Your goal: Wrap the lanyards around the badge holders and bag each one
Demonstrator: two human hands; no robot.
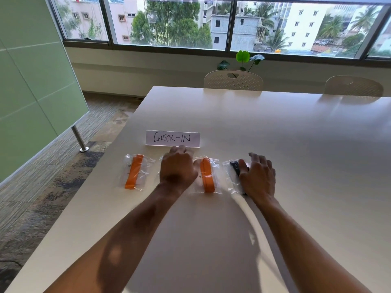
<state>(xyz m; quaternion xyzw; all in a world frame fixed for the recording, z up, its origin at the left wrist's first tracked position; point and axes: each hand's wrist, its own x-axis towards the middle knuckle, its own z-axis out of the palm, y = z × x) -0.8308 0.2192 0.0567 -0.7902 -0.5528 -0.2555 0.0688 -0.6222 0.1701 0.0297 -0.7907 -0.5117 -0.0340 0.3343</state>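
A row of clear plastic bags lies on the white table (pixel 275 127), each holding a badge holder wrapped in a lanyard. The left bag (pixel 135 171) and the middle bag (pixel 207 176) hold orange lanyards. The right bag (pixel 233 176) holds a black lanyard. My left hand (pixel 177 167) rests palm down between the two orange bags, covering what seems to be another bag; its contents are hidden. My right hand (pixel 258 176) lies flat on the right bag, fingers spread, pressing on it.
A white card reading CHECK-IN (pixel 173 138) stands just behind the bags. Two white chairs (pixel 233 80) are at the table's far edge, with a plant behind. The table's left edge drops to carpet, next to a green partition (pixel 31 92).
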